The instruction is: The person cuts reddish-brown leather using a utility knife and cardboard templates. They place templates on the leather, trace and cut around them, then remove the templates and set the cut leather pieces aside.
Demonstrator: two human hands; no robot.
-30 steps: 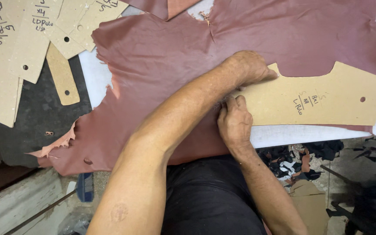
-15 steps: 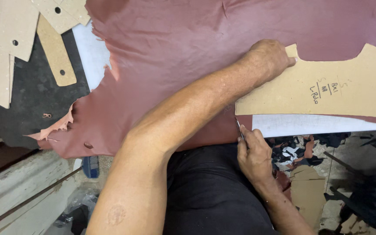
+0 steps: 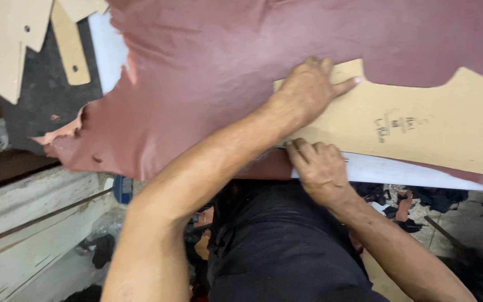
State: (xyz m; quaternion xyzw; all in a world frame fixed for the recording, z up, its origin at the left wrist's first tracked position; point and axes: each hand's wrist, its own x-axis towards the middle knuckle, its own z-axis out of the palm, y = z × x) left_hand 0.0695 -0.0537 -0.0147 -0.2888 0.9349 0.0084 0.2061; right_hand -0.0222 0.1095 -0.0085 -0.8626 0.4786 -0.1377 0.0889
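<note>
Your left hand lies flat, fingers spread, pressing the tan cardboard pattern onto the reddish leather hide spread over the desk. Your right hand is curled at the pattern's near edge; what it grips is hidden.

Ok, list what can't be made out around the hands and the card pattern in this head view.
- Right hand: fingers curled at the lower edge of the card pattern; whether it grips a tool is hidden by the fist.
- Pattern's right end: cut off by the frame edge.
- Pencil marks on the pattern: too small and blurred.
- Leather hide under the left hand and pattern: covered, cut line not visible.
</note>
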